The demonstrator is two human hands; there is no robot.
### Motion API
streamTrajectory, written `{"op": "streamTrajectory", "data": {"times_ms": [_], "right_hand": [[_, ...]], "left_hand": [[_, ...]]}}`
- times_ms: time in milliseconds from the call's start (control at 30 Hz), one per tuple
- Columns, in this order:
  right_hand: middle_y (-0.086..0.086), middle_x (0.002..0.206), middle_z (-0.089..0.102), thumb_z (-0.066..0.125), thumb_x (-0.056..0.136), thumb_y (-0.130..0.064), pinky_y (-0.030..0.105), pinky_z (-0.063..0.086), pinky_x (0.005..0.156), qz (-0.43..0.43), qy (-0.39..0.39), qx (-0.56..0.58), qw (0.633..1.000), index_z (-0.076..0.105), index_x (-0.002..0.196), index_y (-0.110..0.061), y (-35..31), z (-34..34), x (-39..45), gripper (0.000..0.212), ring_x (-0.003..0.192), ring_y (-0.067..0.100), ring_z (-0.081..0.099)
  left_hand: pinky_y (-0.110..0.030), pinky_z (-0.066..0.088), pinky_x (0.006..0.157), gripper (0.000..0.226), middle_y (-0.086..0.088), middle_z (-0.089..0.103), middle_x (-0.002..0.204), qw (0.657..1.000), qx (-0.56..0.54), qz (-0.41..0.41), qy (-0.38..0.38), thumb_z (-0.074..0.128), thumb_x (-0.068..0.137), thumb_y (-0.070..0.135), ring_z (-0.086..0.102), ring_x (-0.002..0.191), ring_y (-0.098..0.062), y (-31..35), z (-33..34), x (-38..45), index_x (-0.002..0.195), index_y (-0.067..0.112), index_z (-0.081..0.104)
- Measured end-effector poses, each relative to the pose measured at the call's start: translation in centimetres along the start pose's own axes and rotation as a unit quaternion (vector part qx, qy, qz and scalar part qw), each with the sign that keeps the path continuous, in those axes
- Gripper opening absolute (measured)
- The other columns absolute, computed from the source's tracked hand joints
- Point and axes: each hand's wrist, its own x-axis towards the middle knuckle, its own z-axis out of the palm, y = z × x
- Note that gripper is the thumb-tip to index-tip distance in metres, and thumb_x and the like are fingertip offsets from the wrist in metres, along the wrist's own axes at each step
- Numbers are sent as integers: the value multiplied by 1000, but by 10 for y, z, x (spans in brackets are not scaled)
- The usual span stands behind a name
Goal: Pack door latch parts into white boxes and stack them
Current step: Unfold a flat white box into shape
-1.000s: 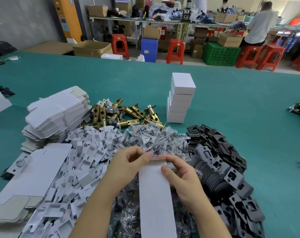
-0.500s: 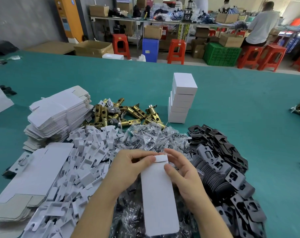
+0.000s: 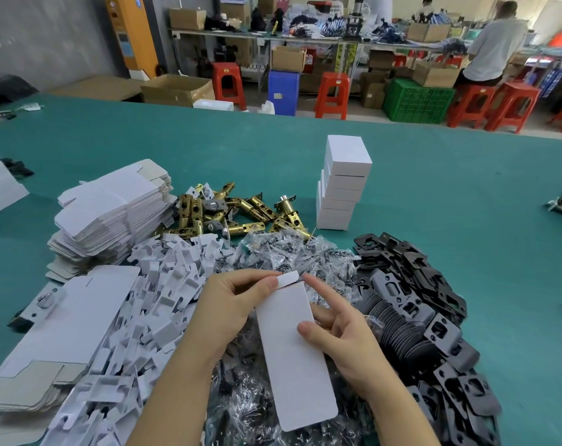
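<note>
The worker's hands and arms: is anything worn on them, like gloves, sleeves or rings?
Nothing shows. The left hand and right hand are bare, without gloves, rings or a watch, and both forearms are uncovered down to the bottom edge of the picture; no sleeve is in view.

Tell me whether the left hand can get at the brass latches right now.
Probably not yet: the left hand pinches the white box flap. The brass latches lie uncovered beyond the screw bags, so nothing blocks them otherwise.

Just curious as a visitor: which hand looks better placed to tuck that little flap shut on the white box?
Probably the left hand: its fingertips already pinch the flap. The right hand steadies the white box from the side.
</note>
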Motion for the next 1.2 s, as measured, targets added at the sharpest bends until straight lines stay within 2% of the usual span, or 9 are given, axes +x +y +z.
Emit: {"op": "streamTrajectory", "data": {"times_ms": [100, 200, 300, 500, 733, 967, 1100, 1200], "right_hand": [[10, 130, 72, 83, 84, -22, 43, 62, 84, 10, -7, 3, 1000, 40, 151, -37, -1, 1, 0, 80, 114, 35, 71], [12, 129, 72, 93, 74, -38, 45, 61, 85, 22, -10, 12, 1000, 39, 150, -38, -2, 2, 1, 93, 114, 36, 71], [12, 127, 73, 94, 70, -43, 46, 61, 85, 21, -4, 12, 1000, 41, 148, -40, -2, 3, 1, 94, 111, 37, 72], [12, 125, 74, 95, 69, -44, 46, 62, 82, 16, 11, 12, 1000, 45, 146, -39, -1, 4, 1, 92, 107, 38, 73], [9, 128, 73, 85, 78, -27, 48, 62, 83, 13, 2, 5, 1000, 42, 147, -40, 1, 3, 1, 82, 108, 37, 73], [9, 127, 73, 85, 78, -27, 48, 62, 83, 12, 4, -2, 1000, 43, 147, -41, 1, 3, 0, 82, 107, 37, 74], [10, 124, 74, 86, 77, -30, 49, 63, 82, 7, 11, -3, 1000, 52, 140, -48, 1, 4, 0, 75, 105, 38, 74], [13, 119, 75, 84, 77, -29, 45, 63, 78, -5, 26, 6, 1000, 59, 132, -54, -1, 4, 0, 66, 100, 38, 75]], "left_hand": [[-26, 58, 71, 14, 4, 79, 94, 1000, 9, 7, 9, 74, 90, 26, 73, 88, -14, -1, -2, 1, 94, 36, 82], [-20, 55, 69, 16, 6, 79, 92, 999, 25, 17, 17, 75, 90, 24, 73, 86, -10, -2, -4, 2, 92, 38, 82], [-16, 54, 69, 17, 7, 79, 92, 999, 30, 15, 8, 75, 90, 23, 73, 86, -7, -2, -6, 2, 91, 38, 83], [-16, 54, 71, 15, 9, 79, 96, 999, 34, 0, -5, 73, 92, 26, 72, 91, -7, -1, -7, 0, 94, 38, 82], [-26, 55, 72, 17, 6, 78, 90, 998, 54, 6, 12, 73, 93, 23, 71, 86, -13, -2, -5, 1, 89, 37, 82], [-32, 55, 76, 18, 8, 78, 93, 997, 81, 8, 0, 75, 91, 22, 71, 88, -11, -3, -9, 0, 90, 38, 82], [-29, 56, 77, 10, 10, 78, 95, 995, 98, 12, -21, 75, 86, 39, 70, 89, -9, 0, -10, -2, 94, 41, 81], [-19, 53, 71, 17, 13, 77, 98, 995, 90, 15, -49, 68, 88, 52, 69, 89, -6, 3, -11, -3, 99, 45, 79]]}}
